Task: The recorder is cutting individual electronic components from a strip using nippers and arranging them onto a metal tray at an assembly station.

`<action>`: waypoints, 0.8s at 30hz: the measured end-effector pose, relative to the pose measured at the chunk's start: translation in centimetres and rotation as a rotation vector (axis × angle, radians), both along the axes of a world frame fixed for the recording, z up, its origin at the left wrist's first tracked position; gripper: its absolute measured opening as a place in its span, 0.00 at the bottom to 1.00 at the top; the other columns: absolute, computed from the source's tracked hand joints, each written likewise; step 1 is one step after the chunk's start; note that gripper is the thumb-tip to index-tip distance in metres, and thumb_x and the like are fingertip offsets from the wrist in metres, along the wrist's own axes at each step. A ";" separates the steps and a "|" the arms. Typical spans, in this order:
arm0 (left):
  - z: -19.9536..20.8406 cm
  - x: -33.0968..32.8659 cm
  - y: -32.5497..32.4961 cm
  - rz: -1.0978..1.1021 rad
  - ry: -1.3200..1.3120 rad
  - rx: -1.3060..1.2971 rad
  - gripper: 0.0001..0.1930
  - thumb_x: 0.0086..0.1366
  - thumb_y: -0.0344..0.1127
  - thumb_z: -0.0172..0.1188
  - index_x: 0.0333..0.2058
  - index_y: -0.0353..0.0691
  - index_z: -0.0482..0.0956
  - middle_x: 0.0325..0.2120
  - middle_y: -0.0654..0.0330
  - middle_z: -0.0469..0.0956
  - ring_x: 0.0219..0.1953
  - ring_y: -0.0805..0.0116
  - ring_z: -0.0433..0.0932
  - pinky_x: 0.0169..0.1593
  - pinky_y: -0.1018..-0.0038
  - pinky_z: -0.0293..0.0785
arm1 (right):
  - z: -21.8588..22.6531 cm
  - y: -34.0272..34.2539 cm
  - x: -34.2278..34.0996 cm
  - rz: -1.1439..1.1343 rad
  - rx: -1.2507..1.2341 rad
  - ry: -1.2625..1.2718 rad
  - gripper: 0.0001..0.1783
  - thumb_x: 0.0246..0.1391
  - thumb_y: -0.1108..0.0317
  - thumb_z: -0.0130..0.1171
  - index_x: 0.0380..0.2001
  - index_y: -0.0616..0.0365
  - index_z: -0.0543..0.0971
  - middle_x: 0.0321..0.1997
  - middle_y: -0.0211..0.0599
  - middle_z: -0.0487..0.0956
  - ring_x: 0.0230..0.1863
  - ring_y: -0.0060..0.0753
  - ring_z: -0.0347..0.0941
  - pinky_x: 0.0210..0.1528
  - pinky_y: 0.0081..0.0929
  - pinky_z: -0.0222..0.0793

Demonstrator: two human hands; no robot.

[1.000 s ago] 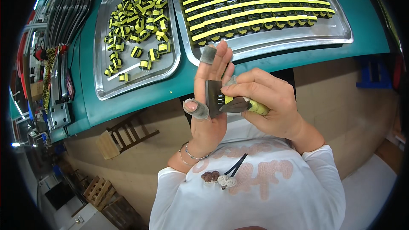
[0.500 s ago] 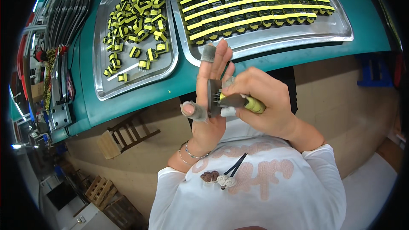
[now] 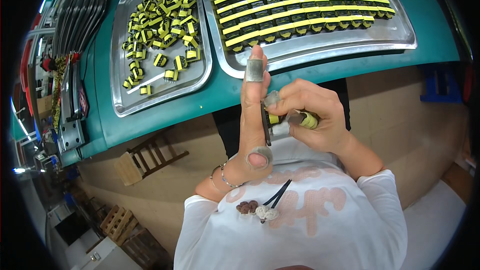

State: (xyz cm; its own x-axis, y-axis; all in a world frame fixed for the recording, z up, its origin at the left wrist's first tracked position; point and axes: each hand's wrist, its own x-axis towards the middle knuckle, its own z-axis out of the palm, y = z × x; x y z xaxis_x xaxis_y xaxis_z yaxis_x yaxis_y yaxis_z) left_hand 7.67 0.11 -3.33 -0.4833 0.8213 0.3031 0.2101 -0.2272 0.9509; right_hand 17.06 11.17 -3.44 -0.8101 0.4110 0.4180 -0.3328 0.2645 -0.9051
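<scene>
My left hand is held upright with its fingers stretched out and its thumb sticking out low. Grey wraps cover one fingertip and the thumb. A thin dark plate stands edge-on against the palm. My right hand is closed beside it, its thumb and forefinger wrapped too. Between those fingertips is a small yellow-and-black transformer, mostly hidden, close to or touching the plate. That same hand also grips a tool with a yellow-green wrapped handle; its kind is unclear.
On the green table, a metal tray holds a loose heap of transformers. Beside it, a larger tray holds transformers in neat rows. A wooden stool stands below, with a blue stool at right.
My left hand has turned so that the plate now shows edge-on, and its thumb has moved down and right. My right hand has shifted slightly right, still holding the transformer and tool.
</scene>
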 end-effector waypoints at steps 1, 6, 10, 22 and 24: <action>0.0 -0.1 -0.1 -0.002 -0.001 0.002 0.64 0.38 0.87 0.28 0.66 0.42 0.42 0.66 0.47 0.43 0.67 0.51 0.45 0.67 0.56 0.40 | 0.2 0.0 0.0 0.001 0.021 0.007 0.25 0.24 0.89 0.50 0.32 0.62 0.80 0.30 0.39 0.76 0.29 0.32 0.72 0.31 0.24 0.68; 2.9 0.7 0.7 -0.008 -0.431 -0.126 0.60 0.45 0.84 0.34 0.65 0.41 0.44 0.65 0.45 0.47 0.66 0.49 0.50 0.67 0.56 0.43 | 0.7 0.0 0.3 -0.036 0.133 -0.009 0.25 0.23 0.85 0.57 0.34 0.60 0.80 0.31 0.39 0.75 0.28 0.33 0.70 0.29 0.25 0.67; 1.9 -0.1 -0.3 -0.267 -0.834 0.034 0.53 0.53 0.75 0.43 0.66 0.44 0.40 0.67 0.52 0.42 0.68 0.52 0.44 0.66 0.60 0.47 | 1.2 0.9 0.0 -0.083 0.548 0.139 0.20 0.28 0.80 0.63 0.32 0.57 0.82 0.33 0.34 0.74 0.26 0.31 0.69 0.26 0.24 0.66; 1.0 -0.1 -1.4 -0.212 -0.443 -0.122 0.31 0.71 0.51 0.33 0.60 0.28 0.54 0.54 0.41 0.67 0.56 0.57 0.67 0.56 0.69 0.65 | 0.7 0.2 0.7 -0.107 0.708 0.213 0.17 0.34 0.74 0.61 0.34 0.55 0.80 0.32 0.32 0.73 0.29 0.32 0.71 0.29 0.26 0.70; 0.8 0.0 -1.2 -0.212 -0.443 -0.092 0.29 0.72 0.50 0.33 0.59 0.28 0.56 0.53 0.42 0.69 0.54 0.59 0.70 0.56 0.68 0.65 | 0.5 0.0 0.8 -0.125 0.712 0.225 0.17 0.34 0.74 0.61 0.34 0.56 0.80 0.31 0.32 0.73 0.29 0.32 0.71 0.29 0.26 0.71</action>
